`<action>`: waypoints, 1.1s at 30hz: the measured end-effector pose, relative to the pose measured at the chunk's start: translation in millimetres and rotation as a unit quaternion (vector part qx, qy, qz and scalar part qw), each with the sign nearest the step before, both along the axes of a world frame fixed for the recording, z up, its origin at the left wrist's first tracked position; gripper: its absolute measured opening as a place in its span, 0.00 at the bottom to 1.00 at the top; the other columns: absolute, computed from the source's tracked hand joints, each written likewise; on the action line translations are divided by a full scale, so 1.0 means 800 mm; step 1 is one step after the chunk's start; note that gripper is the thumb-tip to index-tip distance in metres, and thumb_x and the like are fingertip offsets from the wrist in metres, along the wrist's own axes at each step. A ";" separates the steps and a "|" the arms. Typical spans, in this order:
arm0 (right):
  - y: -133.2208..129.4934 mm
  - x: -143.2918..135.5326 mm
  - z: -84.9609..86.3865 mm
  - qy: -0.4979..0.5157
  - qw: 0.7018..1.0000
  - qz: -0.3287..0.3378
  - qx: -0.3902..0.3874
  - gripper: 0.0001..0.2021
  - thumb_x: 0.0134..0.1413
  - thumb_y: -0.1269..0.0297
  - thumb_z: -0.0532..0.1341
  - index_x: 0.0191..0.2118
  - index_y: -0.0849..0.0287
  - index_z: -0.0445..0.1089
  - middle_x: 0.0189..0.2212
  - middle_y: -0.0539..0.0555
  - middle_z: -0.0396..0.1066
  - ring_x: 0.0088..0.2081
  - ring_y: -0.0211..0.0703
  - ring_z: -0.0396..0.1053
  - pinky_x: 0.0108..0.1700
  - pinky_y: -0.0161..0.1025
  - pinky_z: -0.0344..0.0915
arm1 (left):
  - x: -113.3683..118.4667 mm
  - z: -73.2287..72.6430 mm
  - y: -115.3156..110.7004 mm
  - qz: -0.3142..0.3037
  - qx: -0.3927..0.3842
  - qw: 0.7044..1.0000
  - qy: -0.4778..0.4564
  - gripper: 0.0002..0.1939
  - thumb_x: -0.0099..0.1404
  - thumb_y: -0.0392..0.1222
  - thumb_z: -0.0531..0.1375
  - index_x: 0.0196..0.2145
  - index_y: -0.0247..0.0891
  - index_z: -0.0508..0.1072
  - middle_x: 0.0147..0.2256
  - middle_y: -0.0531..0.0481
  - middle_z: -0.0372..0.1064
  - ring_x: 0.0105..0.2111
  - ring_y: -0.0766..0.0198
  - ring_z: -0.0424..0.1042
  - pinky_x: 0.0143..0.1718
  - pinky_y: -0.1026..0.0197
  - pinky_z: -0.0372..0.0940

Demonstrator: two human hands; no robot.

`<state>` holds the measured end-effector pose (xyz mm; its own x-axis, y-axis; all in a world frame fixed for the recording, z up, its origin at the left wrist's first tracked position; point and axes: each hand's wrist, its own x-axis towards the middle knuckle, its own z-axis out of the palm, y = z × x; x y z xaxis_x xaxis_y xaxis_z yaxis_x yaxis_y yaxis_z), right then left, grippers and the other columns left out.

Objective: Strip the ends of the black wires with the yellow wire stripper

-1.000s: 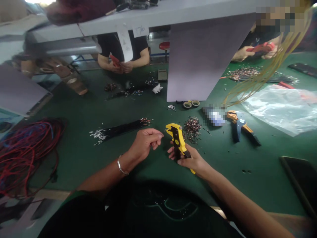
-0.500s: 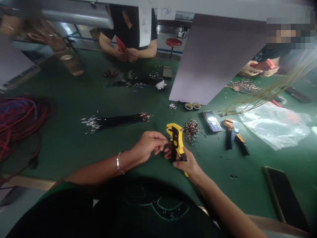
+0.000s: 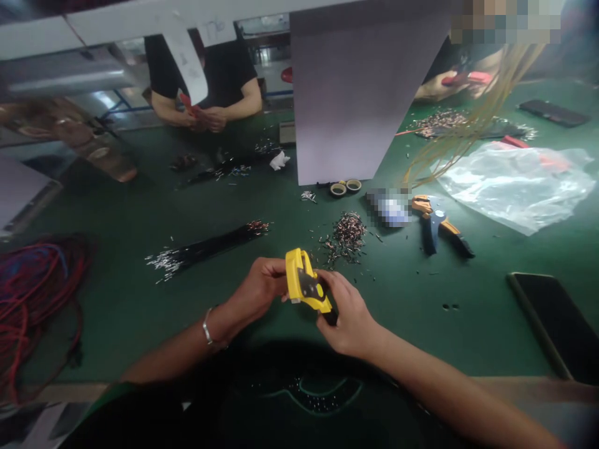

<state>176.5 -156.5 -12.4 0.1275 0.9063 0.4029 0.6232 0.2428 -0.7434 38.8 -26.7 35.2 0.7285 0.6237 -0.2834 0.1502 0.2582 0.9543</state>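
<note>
My right hand is wrapped round the black handle of a yellow wire stripper, whose head is turned toward the left. Close against that head, my left hand is pinched; whatever is between its fingers is hidden. A bundle of black wires lies beyond my left hand, with silvery ends on the left and copper ends on the right. Behind the stripper is a pile of small black and copper scraps.
Red and blue cables are coiled at left. On the right lie blue-orange pliers, a phone and a plastic bag. Tape rolls sit by an upright panel. Two people work across the table.
The yellow stripper has swung from upright to tilted left and moved left, with its head now by my left fingers. The whole view has shifted too.
</note>
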 end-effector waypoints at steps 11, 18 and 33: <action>-0.002 0.002 0.004 -0.062 0.996 -0.005 0.065 0.35 0.41 0.74 0.57 0.60 0.62 0.50 0.47 0.65 0.63 0.47 0.57 0.65 0.47 0.57 0.68 | 0.004 0.026 -0.006 0.001 -0.019 1.000 0.011 0.11 0.45 0.43 0.70 0.15 0.35 0.74 0.16 0.54 0.67 0.16 0.72 0.62 0.18 0.69 0.59; -0.002 -0.001 0.004 -0.086 0.992 -0.026 0.090 0.28 0.41 0.74 0.55 0.54 0.63 0.55 0.40 0.62 0.67 0.40 0.53 0.68 0.40 0.52 0.72 | -0.002 0.016 -0.002 -0.043 -0.009 0.999 -0.021 0.12 0.50 0.46 0.69 0.18 0.36 0.76 0.16 0.55 0.68 0.17 0.73 0.63 0.20 0.70 0.60; -0.004 -0.001 0.003 -0.143 0.984 -0.047 0.100 0.20 0.47 0.72 0.54 0.49 0.65 0.58 0.35 0.62 0.70 0.35 0.50 0.70 0.34 0.45 0.70 | -0.002 0.012 -0.004 -0.059 -0.025 0.996 -0.061 0.13 0.50 0.49 0.70 0.19 0.38 0.78 0.17 0.54 0.68 0.18 0.73 0.64 0.21 0.71 0.60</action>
<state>175.4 -160.0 -10.2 0.0633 0.7948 0.6035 0.8262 0.2975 -0.4785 37.6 -29.7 45.0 0.8267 0.5189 -0.2173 0.0668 0.2929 0.9538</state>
